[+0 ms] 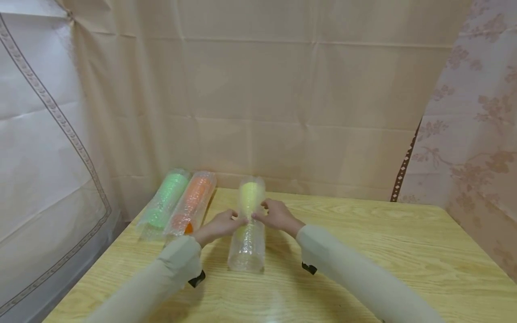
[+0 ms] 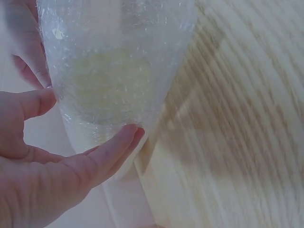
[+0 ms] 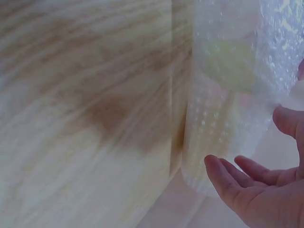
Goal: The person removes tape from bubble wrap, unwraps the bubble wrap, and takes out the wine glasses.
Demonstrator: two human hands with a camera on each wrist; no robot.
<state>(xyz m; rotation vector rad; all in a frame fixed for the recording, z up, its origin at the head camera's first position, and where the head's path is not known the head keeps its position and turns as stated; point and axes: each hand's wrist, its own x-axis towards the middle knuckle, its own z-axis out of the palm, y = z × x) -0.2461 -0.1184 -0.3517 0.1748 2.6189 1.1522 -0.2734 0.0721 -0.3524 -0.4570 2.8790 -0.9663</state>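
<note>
A long bubble-wrapped package (image 1: 247, 255) lies on the table, pointing away from me, with something yellow showing blurrily through the clear wrap. My left hand (image 1: 223, 225) touches its left side; in the left wrist view, fairly straight fingers (image 2: 102, 159) reach along the bubble wrap (image 2: 111, 28) and the thumb tip is at its edge. On the other side is my right hand (image 1: 279, 216). Its thumb (image 3: 286, 119) meets the wrap in the right wrist view, while the other fingers are spread loosely beside the package. What exactly is inside cannot be made out.
Left of my hands lie two more bubble-wrapped packages, one green (image 1: 166, 199) and one orange (image 1: 195, 197), side by side. The wooden table (image 1: 363, 251) ends at a beige cloth (image 1: 250, 89) behind it. Patterned cloths hang at both sides.
</note>
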